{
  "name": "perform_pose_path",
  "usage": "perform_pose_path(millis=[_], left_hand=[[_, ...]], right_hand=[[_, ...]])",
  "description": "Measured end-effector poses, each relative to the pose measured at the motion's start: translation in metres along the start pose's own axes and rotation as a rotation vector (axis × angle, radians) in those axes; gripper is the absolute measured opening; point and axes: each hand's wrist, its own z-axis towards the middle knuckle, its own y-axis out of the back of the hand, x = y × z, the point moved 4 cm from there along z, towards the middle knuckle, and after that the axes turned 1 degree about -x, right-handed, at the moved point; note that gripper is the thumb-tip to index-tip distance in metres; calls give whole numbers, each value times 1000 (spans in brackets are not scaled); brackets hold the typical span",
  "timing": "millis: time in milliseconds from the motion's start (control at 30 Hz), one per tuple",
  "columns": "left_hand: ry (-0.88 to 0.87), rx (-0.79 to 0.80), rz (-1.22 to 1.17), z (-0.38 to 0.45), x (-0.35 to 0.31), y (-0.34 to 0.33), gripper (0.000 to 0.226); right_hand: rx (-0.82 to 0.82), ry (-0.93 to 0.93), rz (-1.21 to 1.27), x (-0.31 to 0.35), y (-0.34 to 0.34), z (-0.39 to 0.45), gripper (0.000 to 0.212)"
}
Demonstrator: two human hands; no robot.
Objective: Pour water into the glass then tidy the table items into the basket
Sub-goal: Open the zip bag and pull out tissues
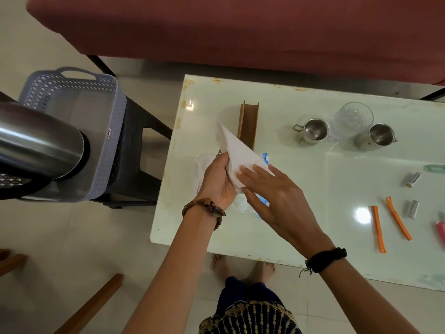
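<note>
My left hand (216, 179) grips a folded white paper napkin (234, 150) above the left part of the white table (313, 179). My right hand (272, 196) presses its fingers flat against the napkin's lower side. A clear plastic wrapper with blue print (263, 160) lies under my hands. Behind the napkin stands a brown wooden napkin holder (249, 124). A clear glass (350, 120) stands between two steel cups (313, 130) (380, 136). The grey basket (79, 121) sits on a dark stool to the left, with a steel kettle (41, 141) lying in it.
On the table's right lie two orange clips (378, 227), two thread spools (413, 179), a green item (435, 168) and a pink item (441, 230) at the edge. A maroon sofa (240, 32) stands behind the table. Wooden furniture legs (91, 304) are at lower left.
</note>
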Motion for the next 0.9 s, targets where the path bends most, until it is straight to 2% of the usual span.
perform_pose_path(millis=[100,200,267,333,400,467,533,600,700,767,900], left_hand=[[-4,-11,-5,0,-1,0,22],[15,-2,5,-1,-3,-2,28],[51,2,28,-2,-3,-4,31],[65,26,72,-1,-4,-6,31],[44,56,159,2,-5,-6,22],[-1,72,301,6,-6,-6,16],[-56,121,486,11,-5,-8,31],[-118,193,636,15,-6,-14,40],[-200,205,798,26,-6,-16,49],[-253,167,942,38,-8,-15,64],[-392,105,1194,70,-17,-16,79]], right_hand=[[33,22,30,-2,-4,-2,43],[66,18,-73,-3,-8,-3,53],[132,-110,-50,-8,-9,1,54],[168,-291,94,-16,-10,5,46],[22,-474,322,-28,-9,9,28],[-129,-682,569,-40,-10,13,27],[-236,-845,760,-50,-14,18,20],[-329,-934,793,-58,-16,27,21],[-407,-909,730,-68,-17,50,23],[-439,-880,712,-75,-20,68,21],[-420,-804,603,-91,-34,100,16]])
